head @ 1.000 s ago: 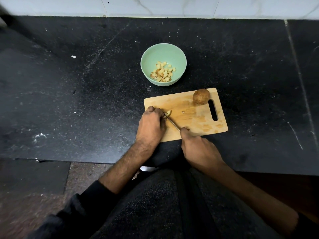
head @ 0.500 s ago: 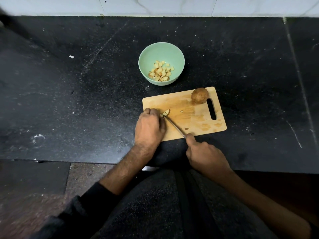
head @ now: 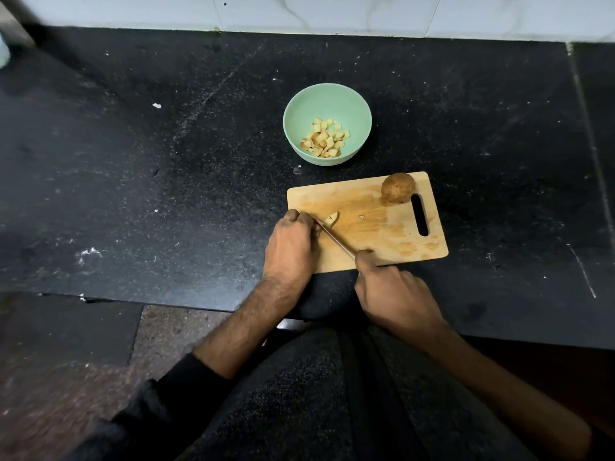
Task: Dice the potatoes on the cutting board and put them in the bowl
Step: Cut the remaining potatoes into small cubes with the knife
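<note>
STEP: dicing the last pale potato piece [head: 332,218] on the rectangular wooden cutting board [head: 396,234]; judged best with short cuts, fingertips tucked | POSE: left hand [head: 293,247] curling over the piece, right hand [head: 392,294] gripping the thin steel knife [head: 334,239] | WHERE: whole brown potato [head: 398,188] waiting, dice lying in the mint-green round bowl [head: 357,104]

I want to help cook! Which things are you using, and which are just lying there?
Using: round brown whole potato, pale cut potato piece, thin metal knife, wooden cutting board, mint-green bowl of pale potato cubes.

Lying about: white crumbs on the black stone counter.
</note>
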A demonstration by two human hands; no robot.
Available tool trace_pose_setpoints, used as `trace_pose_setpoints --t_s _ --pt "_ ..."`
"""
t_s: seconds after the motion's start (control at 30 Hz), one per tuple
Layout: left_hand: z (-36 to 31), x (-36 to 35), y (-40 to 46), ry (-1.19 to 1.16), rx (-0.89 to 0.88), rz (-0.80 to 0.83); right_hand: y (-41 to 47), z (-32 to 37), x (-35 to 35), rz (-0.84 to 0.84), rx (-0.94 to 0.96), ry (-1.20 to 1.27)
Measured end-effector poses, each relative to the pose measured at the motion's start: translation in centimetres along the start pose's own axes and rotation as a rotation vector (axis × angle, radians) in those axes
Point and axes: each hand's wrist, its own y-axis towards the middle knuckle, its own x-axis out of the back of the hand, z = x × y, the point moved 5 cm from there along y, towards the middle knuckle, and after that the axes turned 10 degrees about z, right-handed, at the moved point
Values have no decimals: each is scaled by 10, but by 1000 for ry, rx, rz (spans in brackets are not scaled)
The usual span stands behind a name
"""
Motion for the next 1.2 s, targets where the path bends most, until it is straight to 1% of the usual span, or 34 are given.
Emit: trace_pose_setpoints --t_s 0.13,0.53,0.7,0.83,1.03,1.2 --pt "-1 1 0 -7 -25 -6 0 0 0 5 10 -12" --pt "-3 2 1 -19 -14 -38 3 -6 8 -56 20 -66" --pt "-1 0 1 -51 10 -43 20 -4 5 35 65 -7" --pt "1 -3 -2 -105 72 -66 20 -8 6 64 98 3" --pt "0 -8 -7 -134 129 -85 2 -31 10 140 40 -14" --pt "10 -7 -11 -142 206 -105 -5 -35 12 174 35 -60"
